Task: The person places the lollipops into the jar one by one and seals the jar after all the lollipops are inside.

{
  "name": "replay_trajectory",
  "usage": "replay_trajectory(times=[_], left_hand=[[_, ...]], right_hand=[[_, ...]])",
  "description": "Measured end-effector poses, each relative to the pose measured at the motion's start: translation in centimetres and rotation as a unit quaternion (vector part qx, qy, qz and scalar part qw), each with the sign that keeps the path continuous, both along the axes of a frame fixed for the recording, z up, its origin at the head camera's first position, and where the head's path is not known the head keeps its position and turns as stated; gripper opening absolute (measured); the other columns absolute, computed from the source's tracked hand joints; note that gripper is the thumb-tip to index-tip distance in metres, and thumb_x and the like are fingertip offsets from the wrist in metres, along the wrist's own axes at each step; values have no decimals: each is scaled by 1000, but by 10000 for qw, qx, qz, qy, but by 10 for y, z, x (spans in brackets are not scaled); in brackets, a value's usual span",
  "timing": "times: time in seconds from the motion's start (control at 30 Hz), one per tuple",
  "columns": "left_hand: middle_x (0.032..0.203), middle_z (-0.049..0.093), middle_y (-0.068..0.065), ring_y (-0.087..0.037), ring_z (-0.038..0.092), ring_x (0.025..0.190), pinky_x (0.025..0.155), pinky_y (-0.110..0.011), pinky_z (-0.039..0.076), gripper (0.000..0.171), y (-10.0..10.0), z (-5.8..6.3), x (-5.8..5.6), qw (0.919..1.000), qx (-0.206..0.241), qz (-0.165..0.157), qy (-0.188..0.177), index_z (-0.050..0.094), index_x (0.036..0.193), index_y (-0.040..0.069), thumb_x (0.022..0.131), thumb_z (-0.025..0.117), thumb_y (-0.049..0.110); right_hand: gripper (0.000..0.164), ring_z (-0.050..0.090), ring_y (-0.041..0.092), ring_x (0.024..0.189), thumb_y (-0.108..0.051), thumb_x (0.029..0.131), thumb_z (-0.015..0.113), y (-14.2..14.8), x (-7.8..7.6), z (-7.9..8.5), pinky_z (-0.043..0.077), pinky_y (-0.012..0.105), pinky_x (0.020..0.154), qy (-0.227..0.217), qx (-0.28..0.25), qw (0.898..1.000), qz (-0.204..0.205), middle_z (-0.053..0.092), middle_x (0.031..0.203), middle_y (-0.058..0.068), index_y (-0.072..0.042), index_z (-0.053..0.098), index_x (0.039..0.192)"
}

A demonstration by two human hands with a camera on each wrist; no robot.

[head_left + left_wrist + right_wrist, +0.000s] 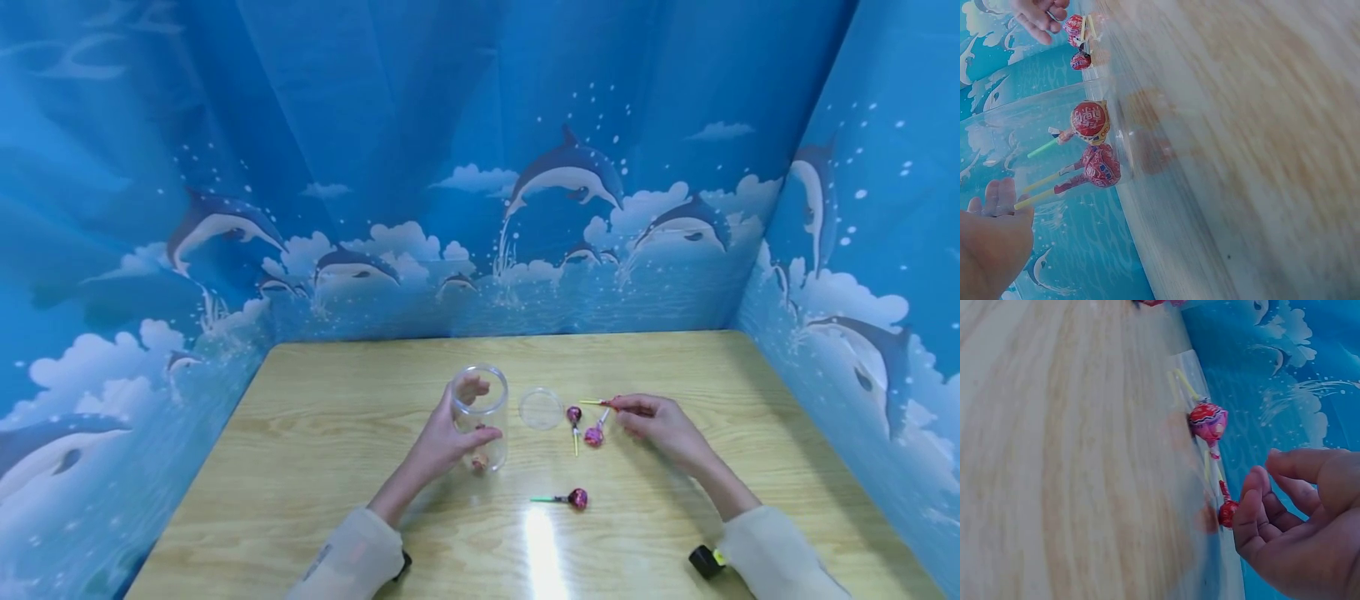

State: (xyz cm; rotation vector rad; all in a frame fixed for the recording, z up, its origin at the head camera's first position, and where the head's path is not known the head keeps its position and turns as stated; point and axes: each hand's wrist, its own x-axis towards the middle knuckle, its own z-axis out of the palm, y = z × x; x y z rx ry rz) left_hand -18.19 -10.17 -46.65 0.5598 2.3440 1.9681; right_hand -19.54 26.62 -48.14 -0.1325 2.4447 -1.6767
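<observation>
My left hand (pixel 448 433) grips a clear plastic jar (pixel 480 408) with an open top, fingers and thumb around its side. Inside the jar, wrapped lollipops (pixel 1102 165) rest heads down, with yellow and green sticks pointing up. My right hand (pixel 660 427) is low over the table at the right, fingers loosely bent. Right at its fingertips lies a red lollipop (pixel 1229 513) with a yellow stick; no grip on it shows in the right wrist view. Beside that hand lie a pink lollipop (pixel 594 437) and a dark red lollipop (pixel 573 415).
A clear round lid (pixel 542 408) lies flat between the jar and the loose lollipops. Nearer the front, another lollipop (pixel 577 498) with a green stick lies on the wooden table (pixel 337 400). A blue dolphin-print curtain (pixel 420 167) stands around the back and sides.
</observation>
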Motion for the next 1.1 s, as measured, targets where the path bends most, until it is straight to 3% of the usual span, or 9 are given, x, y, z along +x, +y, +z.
replay_trajectory(times=[0.17,0.33,0.5,0.57,0.93,1.1], left_hand=[[146,54,-20,-44,46,139,110,-61,42,84,-1,-1,-1,10000,-22,-46,7,39,151,13,82,88,12],[145,55,-19,-46,46,138,108,-61,45,85,-1,-2,-1,10000,-8,-46,-21,40,151,12,81,88,12],[145,55,-18,-46,46,138,107,-61,46,84,-1,-1,0,10000,-32,-8,-22,40,150,13,81,88,13],[146,54,-20,-47,45,138,107,-61,46,84,-1,0,0,10000,-18,-11,-20,40,150,14,81,88,13],[146,55,-16,-46,45,139,109,-61,45,85,-1,0,1,10000,-27,-18,-33,39,151,13,81,88,12],[145,56,-15,-46,45,138,106,-57,49,85,-1,1,1,10000,-32,-43,66,39,150,10,81,88,10]], right_hand=[[32,61,20,73,-2,98,66,-7,-6,-8,53,26,58,256,526,9981,193,69,96,16,8,65,129],[29,59,20,75,0,97,66,-12,-9,-15,53,26,59,434,1060,9929,307,69,109,19,7,67,125],[27,65,28,92,0,93,70,-16,-11,-20,57,35,77,830,1629,9827,290,70,119,23,3,72,120],[25,66,28,96,0,92,72,-17,-12,-22,57,38,82,973,1841,9776,288,71,116,22,3,73,117],[15,65,21,82,1,85,76,-16,-2,-19,58,37,73,1182,2295,9659,200,73,91,9,2,76,100],[7,63,17,78,-2,85,79,-9,4,-16,55,35,72,1150,2461,9623,97,72,85,3,-4,77,92]])
